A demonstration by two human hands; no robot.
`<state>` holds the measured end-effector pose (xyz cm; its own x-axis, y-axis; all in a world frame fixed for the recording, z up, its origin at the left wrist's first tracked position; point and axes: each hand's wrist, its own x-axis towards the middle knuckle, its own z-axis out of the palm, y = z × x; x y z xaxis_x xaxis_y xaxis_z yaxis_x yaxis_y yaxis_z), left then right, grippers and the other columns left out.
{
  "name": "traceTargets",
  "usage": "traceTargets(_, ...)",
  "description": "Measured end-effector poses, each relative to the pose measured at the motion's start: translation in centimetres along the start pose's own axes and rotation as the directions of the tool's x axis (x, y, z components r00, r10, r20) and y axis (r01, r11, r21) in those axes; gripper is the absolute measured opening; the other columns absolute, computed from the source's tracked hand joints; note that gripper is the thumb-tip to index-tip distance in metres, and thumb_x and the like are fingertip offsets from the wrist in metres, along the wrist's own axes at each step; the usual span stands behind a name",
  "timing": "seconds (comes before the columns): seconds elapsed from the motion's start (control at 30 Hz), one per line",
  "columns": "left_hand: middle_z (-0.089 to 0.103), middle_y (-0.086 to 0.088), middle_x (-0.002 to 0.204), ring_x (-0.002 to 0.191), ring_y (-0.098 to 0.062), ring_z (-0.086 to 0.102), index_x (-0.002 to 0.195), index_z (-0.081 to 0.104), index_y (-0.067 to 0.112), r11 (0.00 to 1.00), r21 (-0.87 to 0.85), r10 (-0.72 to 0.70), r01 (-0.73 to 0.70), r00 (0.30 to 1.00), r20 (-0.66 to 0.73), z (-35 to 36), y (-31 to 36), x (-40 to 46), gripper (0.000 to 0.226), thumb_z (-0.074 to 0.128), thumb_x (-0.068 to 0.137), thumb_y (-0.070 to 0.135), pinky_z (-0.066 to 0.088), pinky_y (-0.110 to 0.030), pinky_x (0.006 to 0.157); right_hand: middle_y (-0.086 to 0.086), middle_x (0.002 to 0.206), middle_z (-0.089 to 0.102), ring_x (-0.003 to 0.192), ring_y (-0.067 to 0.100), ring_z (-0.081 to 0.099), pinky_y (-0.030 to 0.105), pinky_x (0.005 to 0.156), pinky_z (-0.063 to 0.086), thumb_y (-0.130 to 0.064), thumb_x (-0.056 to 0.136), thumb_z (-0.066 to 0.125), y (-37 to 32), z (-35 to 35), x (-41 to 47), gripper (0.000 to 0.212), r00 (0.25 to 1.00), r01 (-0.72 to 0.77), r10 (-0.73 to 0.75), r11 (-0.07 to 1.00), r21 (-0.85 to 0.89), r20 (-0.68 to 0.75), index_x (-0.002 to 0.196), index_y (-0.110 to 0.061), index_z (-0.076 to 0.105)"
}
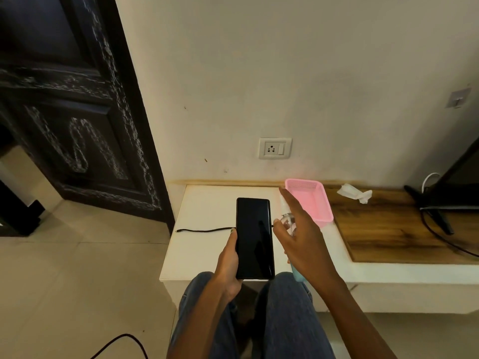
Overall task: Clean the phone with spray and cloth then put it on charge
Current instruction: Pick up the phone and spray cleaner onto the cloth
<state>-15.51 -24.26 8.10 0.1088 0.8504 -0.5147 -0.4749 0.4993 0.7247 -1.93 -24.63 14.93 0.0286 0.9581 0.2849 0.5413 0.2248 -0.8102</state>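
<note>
Over the white bench (197, 244) we list: one dark phone (254, 238), screen up, left hand (228, 263) in a firm grip along its edge. One spray bottle (290, 229), right hand (303, 237) wrapped round it, forefinger stretched out. One pink basket (312, 200) just behind; we cannot tell its contents. One black cable (204, 230) on the bench. One crumpled cloth (355, 193) on the wooden part.

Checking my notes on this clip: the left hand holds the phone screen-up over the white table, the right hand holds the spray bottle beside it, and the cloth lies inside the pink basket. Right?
Not quite. The head view shows the cloth lying on the wooden top beside the pink basket, not inside it. The rest holds: left hand holds the phone, right hand the spray bottle.
</note>
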Motion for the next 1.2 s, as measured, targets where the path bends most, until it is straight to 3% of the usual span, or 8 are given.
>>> traceTargets(0.07, 0.067, -0.012, 0.117, 0.107, -0.029, 0.063, 0.122, 0.059, 0.021, 1.0, -0.007, -0.001, 0.001, 1.0, 0.007, 0.1, 0.0, 0.0, 0.048, 0.034, 0.097, 0.052, 0.049, -0.046, 0.097, -0.009, 0.123, 0.05, 0.085, 0.0, 0.053, 0.005, 0.072, 0.04, -0.03, 0.093, 0.052, 0.2, 0.3, 0.8, 0.054, 1.0, 0.023, -0.022, 0.994, -0.106, 0.007, 0.136, -0.049, 0.026)
traceTargets(0.17, 0.066, -0.012, 0.116, 0.106, -0.029, 0.062, 0.123, 0.058, 0.021, 1.0, 0.009, 0.007, -0.007, 1.0, 0.006, 0.2, 0.0, 0.0, 0.046, 0.033, 0.097, 0.051, 0.049, -0.046, 0.096, 0.002, 0.124, 0.056, 0.097, 0.012, 0.058, 0.017, 0.074, 0.041, -0.03, 0.094, 0.05, 0.5, 0.7, 2.0, 0.05, 1.0, 0.031, -0.031, 0.975, -0.219, 0.001, 0.138, -0.041, 0.029)
traceTargets(0.3, 0.066, -0.011, 0.115, 0.105, -0.027, 0.062, 0.121, 0.057, 0.023, 1.0, 0.002, 0.008, -0.008, 1.0, 0.005, 0.0, -0.1, 0.2, 0.044, 0.033, 0.098, 0.05, 0.05, -0.042, 0.09, 0.003, 0.114, 0.059, 0.08, 0.013, 0.06, 0.023, 0.067, 0.049, -0.03, 0.093, 0.05, 0.9, 1.0, 2.7, 0.05, 0.999, 0.036, -0.039, 0.95, -0.311, -0.004, 0.136, -0.041, 0.028)
traceTargets(0.63, 0.07, -0.009, 0.106, 0.099, -0.027, 0.066, 0.106, 0.063, 0.025, 1.0, -0.012, -0.006, 0.006, 0.999, -0.032, -0.8, -0.4, 1.0, 0.039, 0.037, 0.096, 0.052, 0.055, -0.039, 0.078, -0.001, 0.123, 0.056, 0.082, 0.002, 0.047, 0.014, 0.07, 0.041, -0.027, 0.09, 0.056, 1.4, 1.0, 2.0, 0.054, 0.999, 0.027, -0.032, 0.973, -0.23, -0.019, 0.136, -0.041, 0.03)
traceTargets(0.73, 0.069, -0.009, 0.107, 0.099, -0.027, 0.065, 0.105, 0.063, 0.026, 1.0, -0.013, -0.018, 0.017, 0.999, -0.047, -0.9, -0.6, 1.1, 0.038, 0.038, 0.095, 0.053, 0.054, -0.04, 0.083, -0.003, 0.125, 0.055, 0.081, 0.001, 0.047, 0.007, 0.066, 0.037, -0.028, 0.09, 0.055, 0.8, 0.4, 1.4, 0.055, 0.998, 0.055, -0.063, 0.97, -0.237, -0.029, 0.136, -0.044, 0.029)
traceTargets(0.87, 0.069, -0.008, 0.108, 0.102, -0.028, 0.064, 0.108, 0.061, 0.025, 1.0, -0.019, -0.019, 0.018, 0.998, -0.06, -1.0, -0.6, 1.3, 0.039, 0.037, 0.094, 0.053, 0.053, -0.041, 0.087, -0.003, 0.127, 0.054, 0.087, 0.009, 0.058, 0.024, 0.073, 0.054, -0.029, 0.09, 0.055, 0.3, -0.1, 0.1, 0.053, 0.999, 0.035, -0.033, 0.963, -0.269, 0.009, 0.134, -0.044, 0.029)
traceTargets(1.0, 0.066, -0.012, 0.114, 0.107, -0.03, 0.062, 0.116, 0.059, 0.021, 0.999, -0.022, -0.033, 0.032, 0.998, -0.061, -1.0, -0.5, 1.3, 0.044, 0.036, 0.095, 0.053, 0.05, -0.047, 0.096, -0.002, 0.131, 0.052, 0.101, 0.015, 0.059, 0.027, 0.083, 0.05, -0.028, 0.09, 0.055, 0.4, -0.1, -1.3, 0.053, 1.0, 0.003, 0.002, 0.959, -0.285, 0.018, 0.136, -0.04, 0.03)
traceTargets(1.2, 0.067, -0.011, 0.112, 0.106, -0.029, 0.062, 0.117, 0.06, 0.02, 1.0, -0.023, -0.008, 0.007, 0.998, -0.057, -1.1, -0.5, 1.4, 0.045, 0.037, 0.096, 0.051, 0.047, -0.047, 0.1, -0.007, 0.132, 0.05, 0.085, 0.004, 0.052, 0.017, 0.079, 0.045, -0.028, 0.091, 0.054, 0.2, -0.7, -2.9, 0.056, 0.999, 0.035, -0.035, 0.971, -0.237, 0.003, 0.136, -0.046, 0.027)
